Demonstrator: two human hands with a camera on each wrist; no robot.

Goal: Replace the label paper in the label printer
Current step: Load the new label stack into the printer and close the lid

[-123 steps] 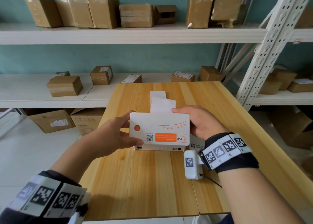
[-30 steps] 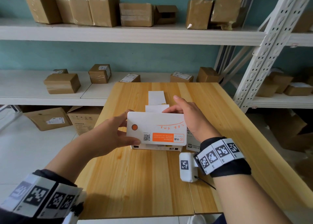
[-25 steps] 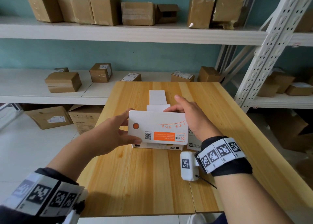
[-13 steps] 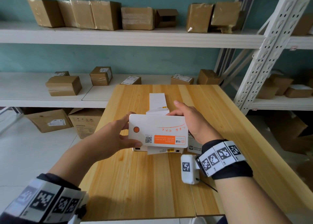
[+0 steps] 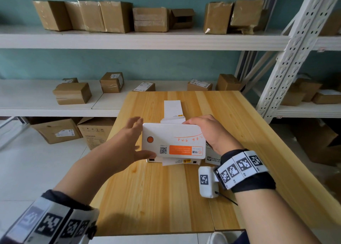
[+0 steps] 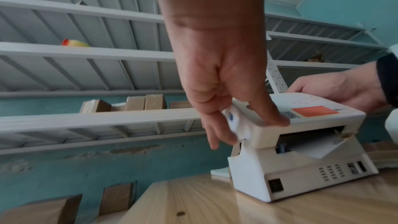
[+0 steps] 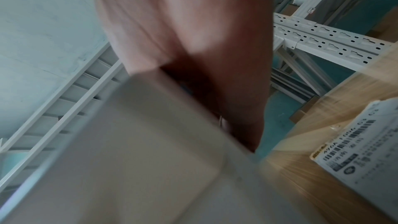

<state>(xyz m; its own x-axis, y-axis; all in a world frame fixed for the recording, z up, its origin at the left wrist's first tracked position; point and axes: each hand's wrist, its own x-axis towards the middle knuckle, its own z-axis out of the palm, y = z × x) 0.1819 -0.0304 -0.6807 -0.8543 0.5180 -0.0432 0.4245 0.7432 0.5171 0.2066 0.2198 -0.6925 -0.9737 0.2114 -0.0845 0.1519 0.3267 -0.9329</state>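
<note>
So the right hand [image 5: 208, 133] is gripping the half-raised lid [image 5: 173, 140] of the label printer [image 6: 301, 176], and the left hand [image 5: 121, 147] is hanging loose with only its thumb touching. The label paper [image 5: 172, 107] is sitting crooked through the printer on the table [image 5: 156, 197], so I'm guessing that closing now is risking a skewed, jammed feed.

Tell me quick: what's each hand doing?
Left hand: open, thumb resting on the white plastic printer lid.
Right hand: gripping that lid's right edge.
</note>
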